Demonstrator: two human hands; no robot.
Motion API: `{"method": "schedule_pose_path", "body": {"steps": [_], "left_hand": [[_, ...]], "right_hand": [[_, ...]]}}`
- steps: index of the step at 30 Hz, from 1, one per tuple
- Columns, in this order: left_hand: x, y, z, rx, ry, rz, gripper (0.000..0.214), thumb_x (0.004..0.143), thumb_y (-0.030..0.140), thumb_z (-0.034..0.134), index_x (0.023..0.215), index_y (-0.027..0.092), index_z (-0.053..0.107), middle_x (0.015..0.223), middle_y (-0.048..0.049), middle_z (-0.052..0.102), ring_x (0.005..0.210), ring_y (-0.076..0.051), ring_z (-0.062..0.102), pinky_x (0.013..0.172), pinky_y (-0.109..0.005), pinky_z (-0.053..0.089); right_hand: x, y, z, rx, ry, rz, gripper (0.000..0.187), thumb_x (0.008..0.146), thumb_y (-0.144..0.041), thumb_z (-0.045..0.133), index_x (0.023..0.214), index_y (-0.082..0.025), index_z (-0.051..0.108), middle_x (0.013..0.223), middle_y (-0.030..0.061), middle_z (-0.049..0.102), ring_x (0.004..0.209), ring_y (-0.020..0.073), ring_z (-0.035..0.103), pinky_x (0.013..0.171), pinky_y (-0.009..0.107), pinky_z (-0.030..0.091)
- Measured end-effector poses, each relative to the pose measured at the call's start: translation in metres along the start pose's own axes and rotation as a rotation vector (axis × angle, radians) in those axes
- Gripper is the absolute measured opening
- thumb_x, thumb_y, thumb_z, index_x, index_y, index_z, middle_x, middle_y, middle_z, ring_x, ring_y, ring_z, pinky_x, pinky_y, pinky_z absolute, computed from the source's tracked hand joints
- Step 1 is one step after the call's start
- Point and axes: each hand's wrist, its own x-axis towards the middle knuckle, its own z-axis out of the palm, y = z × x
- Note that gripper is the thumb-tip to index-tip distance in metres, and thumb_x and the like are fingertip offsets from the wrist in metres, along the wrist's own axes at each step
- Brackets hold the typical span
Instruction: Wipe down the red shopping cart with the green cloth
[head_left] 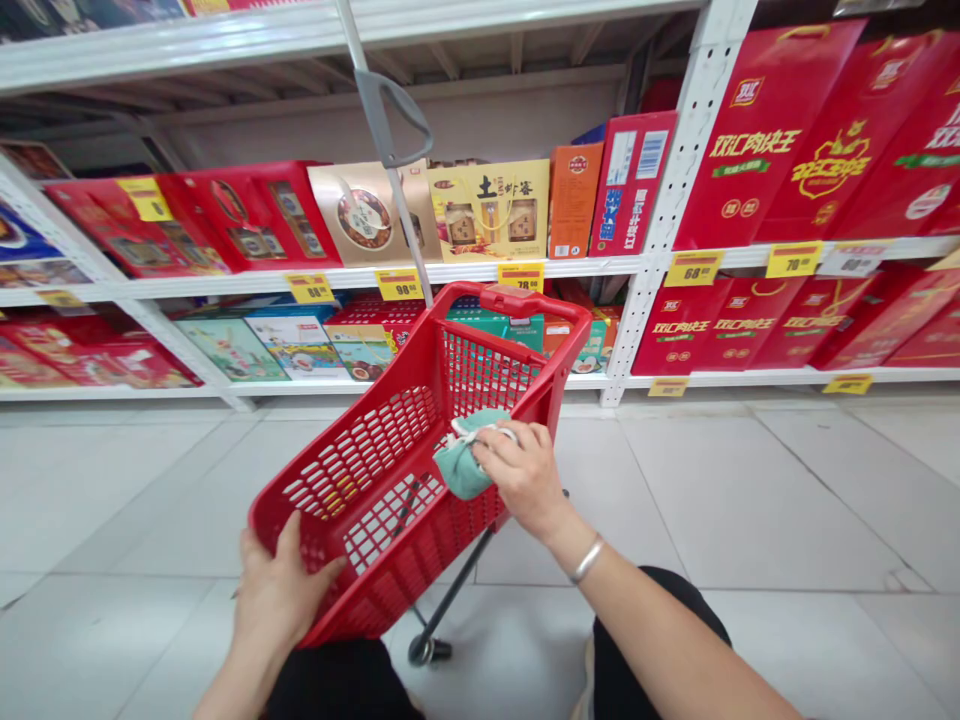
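Observation:
A red plastic mesh shopping basket (361, 450) tilts in front of me, with a wheeled metal frame beneath it. My left hand (281, 590) grips the basket's near rim at the lower left. My right hand (521, 475) sits at the basket's right wall and holds a crumpled teal cloth pouch (461, 460) tied with a white cord. The pouch hangs just inside the basket. Nothing else is clearly visible inside the basket.
White metal shelves (675, 190) hold red gift boxes (765, 140) and other boxed goods, with yellow price tags along the edges. A long grey basket handle (386, 110) rises at the back. White floor tiles (750, 490) spread around me.

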Motion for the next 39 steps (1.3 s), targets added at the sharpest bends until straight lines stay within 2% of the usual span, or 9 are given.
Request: {"method": "schedule_pose_path", "body": {"steps": [9, 13, 17, 21, 24, 28, 35, 37, 39], "left_hand": [[0.009, -0.004, 0.003, -0.135, 0.027, -0.005, 0.082, 0.08, 0.05, 0.066, 0.153, 0.015, 0.053, 0.17, -0.0287, 0.028, 0.124, -0.049, 0.069, 0.11, -0.058, 0.056], [0.011, -0.004, -0.001, -0.187, 0.021, -0.014, 0.077, 0.08, 0.044, 0.069, 0.152, 0.023, 0.054, 0.168, -0.0219, 0.035, 0.127, -0.048, 0.067, 0.113, -0.062, 0.053], [0.011, 0.004, -0.009, -0.159, 0.016, -0.014, 0.07, 0.084, 0.04, 0.067, 0.149, 0.016, 0.058, 0.171, -0.0257, 0.028, 0.132, -0.047, 0.065, 0.115, -0.06, 0.051], [0.01, 0.012, -0.017, -0.133, -0.026, -0.03, 0.068, 0.088, 0.036, 0.066, 0.15, 0.01, 0.057, 0.174, -0.0313, 0.018, 0.131, -0.047, 0.066, 0.117, -0.056, 0.049], [0.012, 0.012, -0.02, -0.142, -0.026, -0.041, 0.067, 0.09, 0.033, 0.066, 0.151, 0.007, 0.057, 0.174, -0.0335, 0.017, 0.137, -0.047, 0.062, 0.119, -0.053, 0.048], [0.018, 0.011, -0.022, -0.15, 0.0, -0.026, 0.068, 0.087, 0.032, 0.07, 0.151, 0.009, 0.058, 0.174, -0.0324, 0.021, 0.141, -0.046, 0.059, 0.12, -0.053, 0.047], [0.019, 0.023, -0.028, -0.141, -0.029, -0.048, 0.072, 0.085, 0.031, 0.074, 0.153, 0.014, 0.058, 0.177, -0.0281, 0.019, 0.138, -0.042, 0.063, 0.122, -0.047, 0.046], [0.017, 0.026, -0.027, -0.129, -0.036, -0.05, 0.073, 0.084, 0.031, 0.075, 0.153, 0.013, 0.058, 0.176, -0.0291, 0.019, 0.136, -0.042, 0.065, 0.121, -0.047, 0.047], [0.015, 0.027, -0.027, -0.114, -0.033, -0.046, 0.072, 0.084, 0.031, 0.076, 0.152, 0.013, 0.059, 0.175, -0.03, 0.021, 0.133, -0.043, 0.066, 0.119, -0.048, 0.049]], "right_hand": [[0.03, 0.086, -0.002, -0.141, -0.01, 0.003, 0.019, 0.103, -0.014, 0.064, 0.104, -0.026, 0.077, 0.114, 0.002, 0.081, 0.104, 0.0229, 0.057, 0.083, 0.038, 0.036], [0.041, 0.125, -0.008, -0.188, -0.071, 0.054, 0.029, 0.099, -0.007, 0.06, 0.105, -0.027, 0.079, 0.113, 0.0038, 0.08, 0.1, 0.0243, 0.055, 0.08, 0.038, 0.036], [0.054, 0.16, -0.013, -0.184, -0.196, 0.18, 0.037, 0.095, -0.003, 0.056, 0.109, -0.026, 0.081, 0.119, 0.0062, 0.078, 0.103, 0.0261, 0.054, 0.084, 0.037, 0.04], [0.069, 0.185, -0.022, -0.223, -0.242, 0.248, 0.04, 0.091, -0.003, 0.055, 0.11, -0.024, 0.083, 0.12, 0.0098, 0.076, 0.101, 0.027, 0.055, 0.088, 0.039, 0.043], [0.076, 0.186, -0.031, -0.265, -0.146, 0.298, 0.044, 0.088, -0.001, 0.052, 0.108, -0.023, 0.084, 0.116, 0.0099, 0.077, 0.096, 0.0265, 0.057, 0.087, 0.04, 0.043], [0.072, 0.136, -0.033, -0.204, -0.04, 0.226, 0.04, 0.091, -0.003, 0.055, 0.108, -0.026, 0.082, 0.118, 0.0077, 0.078, 0.101, 0.0261, 0.059, 0.087, 0.04, 0.04], [0.017, -0.062, 0.007, 0.212, -0.09, -0.323, 0.018, 0.102, -0.019, 0.067, 0.115, -0.028, 0.075, 0.123, 0.0023, 0.077, 0.117, 0.0226, 0.058, 0.096, 0.041, 0.036], [-0.006, -0.104, 0.022, 0.293, -0.068, -0.508, 0.01, 0.102, -0.023, 0.068, 0.107, -0.028, 0.075, 0.126, 0.0001, 0.075, 0.12, 0.0229, 0.059, 0.096, 0.042, 0.036], [-0.026, -0.126, 0.035, 0.327, 0.002, -0.601, 0.008, 0.102, -0.025, 0.068, 0.101, -0.027, 0.075, 0.125, -0.0011, 0.075, 0.121, 0.0225, 0.06, 0.093, 0.04, 0.036]]}}
